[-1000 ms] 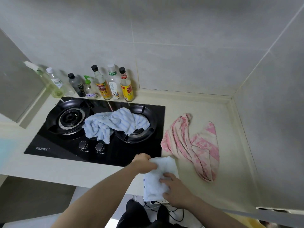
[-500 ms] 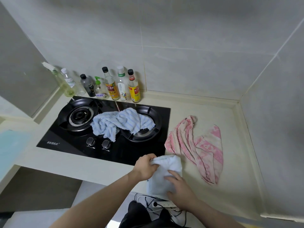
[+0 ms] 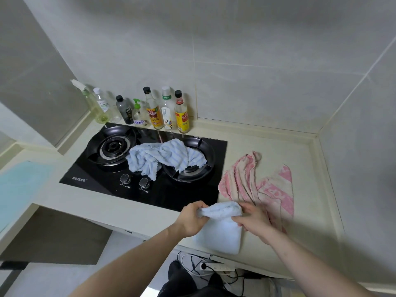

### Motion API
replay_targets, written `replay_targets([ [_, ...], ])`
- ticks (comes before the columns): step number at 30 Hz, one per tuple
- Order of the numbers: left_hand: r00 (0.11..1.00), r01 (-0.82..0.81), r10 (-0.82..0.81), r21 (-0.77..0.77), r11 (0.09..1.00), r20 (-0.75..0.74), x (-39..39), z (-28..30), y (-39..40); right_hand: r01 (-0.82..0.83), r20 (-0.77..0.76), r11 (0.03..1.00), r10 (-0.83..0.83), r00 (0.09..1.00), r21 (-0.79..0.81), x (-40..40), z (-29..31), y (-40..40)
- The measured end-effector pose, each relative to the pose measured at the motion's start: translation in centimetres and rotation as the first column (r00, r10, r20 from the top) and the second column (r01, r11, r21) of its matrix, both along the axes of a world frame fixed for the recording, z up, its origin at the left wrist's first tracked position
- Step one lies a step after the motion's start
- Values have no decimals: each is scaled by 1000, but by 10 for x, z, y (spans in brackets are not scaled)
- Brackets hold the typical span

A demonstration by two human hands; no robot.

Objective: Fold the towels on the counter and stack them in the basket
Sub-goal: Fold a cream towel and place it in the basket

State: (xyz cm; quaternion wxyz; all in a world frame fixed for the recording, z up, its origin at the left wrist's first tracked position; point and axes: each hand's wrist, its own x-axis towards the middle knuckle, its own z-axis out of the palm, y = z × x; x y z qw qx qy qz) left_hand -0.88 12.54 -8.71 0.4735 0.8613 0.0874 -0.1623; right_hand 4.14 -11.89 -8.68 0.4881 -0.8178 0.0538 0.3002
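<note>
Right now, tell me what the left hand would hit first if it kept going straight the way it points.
The left hand points forward and right, clutching the white towel. Straight on, it would probably meet the right hand first, then the pink towel; depth is uncertain.

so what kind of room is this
Most likely a home kitchen: a two-burner gas hob is set into the counter, a row of bottles, some labelled like sauces, stands against the tiled wall, and towels lie about.

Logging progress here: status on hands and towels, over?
Left hand and right hand both gripping white towel at counter edge. Blue striped towel, pink towel unfolded. Basket not in view.
</note>
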Motion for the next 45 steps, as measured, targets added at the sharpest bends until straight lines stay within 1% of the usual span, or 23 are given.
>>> replay_targets([
  [2, 1000, 1, -1, 8, 1000, 9, 0, 1, -1, -21, 104, 999, 26, 994, -49, -1, 4, -2],
  [4, 1000, 15, -15, 18, 1000, 22, -1, 0, -3, -38, 155, 997, 48, 987, -62, -4, 4, -3],
  [6, 999, 34, -35, 23, 999, 27, -1, -2, -6, -70, 157, 996, 78, 984, -58, -6, 4, -3],
  [9, 999, 35, -35, 19, 999, 22, -1, -3, -9, -71, 115, 997, 73, 991, -25, -4, 3, -7],
  [13, 1000, -9, 9, -19, 1000, -8, 1, 2, -11, -50, 121, 998, 53, 991, -32, -2, 3, -10],
  [17, 995, -63, 64, 15, 998, -71, 9, 8, -17, -36, 144, 998, 44, 989, -59, 1, 2, -5],
  [21, 995, -77, 82, 88, 993, -48, 17, 11, -19, -51, 266, 993, 78, 961, -107, 6, -3, -2],
  [24, 995, -99, 99, 113, 989, 3, 15, 11, -20, -39, 376, 980, 112, 920, -196, 3, -5, -4],
  [27, 998, -52, 45, 161, 986, 49, 9, 9, -24, -75, 440, 956, 199, 876, -283, -6, -2, -11],
  [29, 997, 3, -21, 221, 975, 78, 3, 3, -26, -110, 449, 941, 253, 857, -321, -13, -2, -17],
  [31, 993, 67, -90, 264, 962, 75, -3, -4, -25, -146, 442, 926, 299, 846, -347, -20, -6, -23],
  [34, 987, 130, -150, 279, 952, 51, -12, -11, -20, -214, 432, 899, 379, 818, -382, -33, -12, -30],
  [37, 976, 197, -216, 291, 936, 32, -19, -12, -15, -270, 420, 899, 406, 812, -346, -45, -21, -31],
  [40, 957, 274, -289, 335, 902, -6, -25, -13, -14, -274, 421, 900, 405, 812, -338, -50, -30, -30],
  [45, 939, 319, -342, 470, 823, -37, -30, -12, -21, -271, 380, 870, 434, 817, -411, -51, -33, -30],
])
